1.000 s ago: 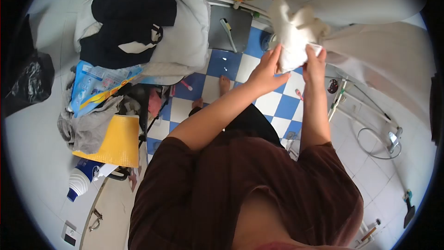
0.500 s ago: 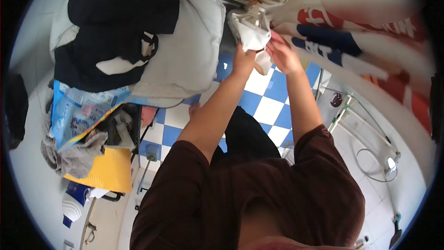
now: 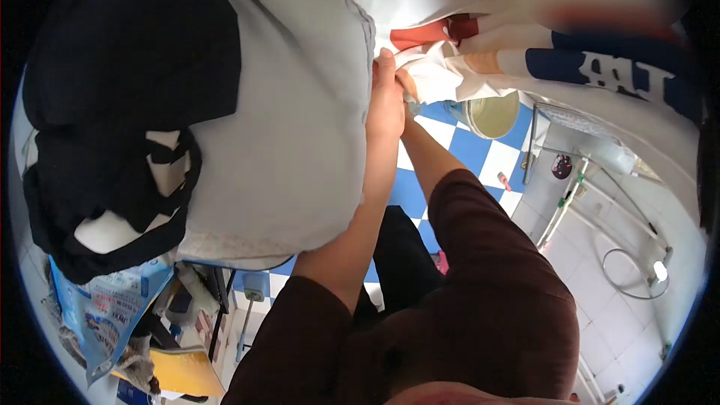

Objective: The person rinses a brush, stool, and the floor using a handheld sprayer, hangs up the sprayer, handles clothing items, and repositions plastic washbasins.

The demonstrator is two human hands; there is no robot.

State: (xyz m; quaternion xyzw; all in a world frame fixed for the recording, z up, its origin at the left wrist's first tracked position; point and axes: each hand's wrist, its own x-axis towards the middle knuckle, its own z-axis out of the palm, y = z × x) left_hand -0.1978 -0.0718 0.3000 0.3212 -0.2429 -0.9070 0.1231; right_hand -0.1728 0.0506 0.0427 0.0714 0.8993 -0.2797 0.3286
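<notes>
The white cloth [image 3: 435, 73] is bunched in front of my hands, against a hanging white fabric with red and navy patterns [image 3: 570, 67]. My left hand [image 3: 385, 101] is closed on the cloth's near edge, thumb up, beside the grey-white padded cover [image 3: 292, 127]. Close on its right, my right hand [image 3: 407, 88] grips the same cloth, its fingers partly covered by folds.
Black clothing [image 3: 135, 52] lies on the padded cover at left, above a blue packet [image 3: 112, 315] and a yellow container [image 3: 184, 371]. A pale bucket [image 3: 493, 114] stands on the blue-and-white floor [image 3: 472, 151]. A metal rack [image 3: 570, 195] is at right.
Both hands have moved left and closer together with the white cloth. The view has shifted, so the padded cover looks larger, and the patterned fabric and bucket show more fully.
</notes>
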